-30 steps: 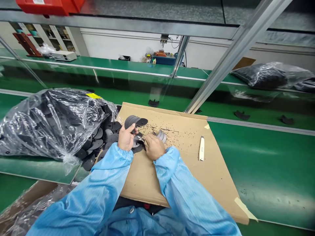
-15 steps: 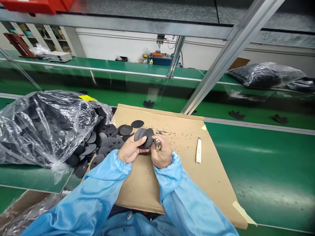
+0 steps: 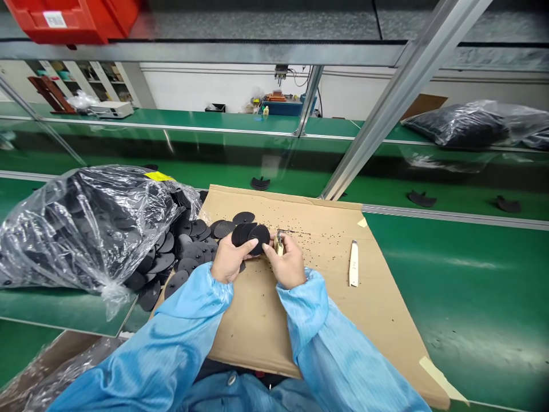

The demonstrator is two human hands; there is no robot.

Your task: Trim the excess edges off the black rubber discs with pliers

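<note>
My left hand [image 3: 229, 257] is closed around a few fanned black discs [image 3: 258, 236], its thumb resting on the front one. Just right of them, my right hand [image 3: 289, 263] grips a small metal tool [image 3: 279, 242], and its thumb and finger come up to the edge of the discs. Both hands are over a brown cardboard sheet [image 3: 249, 332] dotted with tiny black bits. Left of the hands lies a heap of loose black discs [image 3: 193, 252]. A white-handled cutter [image 3: 353, 264] rests on the right part of the cardboard.
A clear plastic bag of black discs [image 3: 86, 229] bulges at the left. A slanted metal post [image 3: 381, 111] rises behind the cardboard. Black curved pieces [image 3: 422, 198] sit on the green surface beyond. A red bin [image 3: 81, 20] is at the upper left.
The discs in my left hand have turned to show their faces more evenly. My right hand has tilted the tool more upright. The whole view has shifted slightly.
</note>
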